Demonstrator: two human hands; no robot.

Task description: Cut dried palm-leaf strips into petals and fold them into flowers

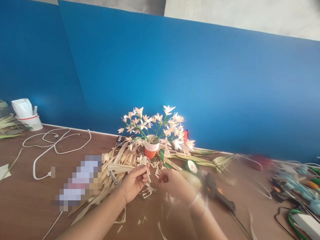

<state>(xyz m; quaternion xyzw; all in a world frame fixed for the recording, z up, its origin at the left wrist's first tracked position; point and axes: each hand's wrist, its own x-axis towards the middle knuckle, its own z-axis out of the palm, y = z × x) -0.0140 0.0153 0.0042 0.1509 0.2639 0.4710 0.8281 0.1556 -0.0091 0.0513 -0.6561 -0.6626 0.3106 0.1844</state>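
My left hand (135, 182) is closed in a pinch on a thin pale strip of dried husk (148, 174), over the middle of the table. To its right is my right hand (173, 181), blurred, its fingers curled together; what they hold, if anything, I cannot make out. Just beyond both hands stands an orange and white pot (151, 148) of pale artificial flowers (143, 124) on green stems. Cut husk scraps (148, 191) lie beneath my hands. Beside my left wrist, scissors (114, 178) rest on a heap of dried husks (120, 163).
A roll of green tape (192, 166) and a black glue gun (218, 193) lie right of my hands. White cables (53, 143) and a blurred-out object (78, 183) are on the left. Tangled cords and tools (297, 186) crowd the far right. A blue panel (175, 73) stands behind the table.
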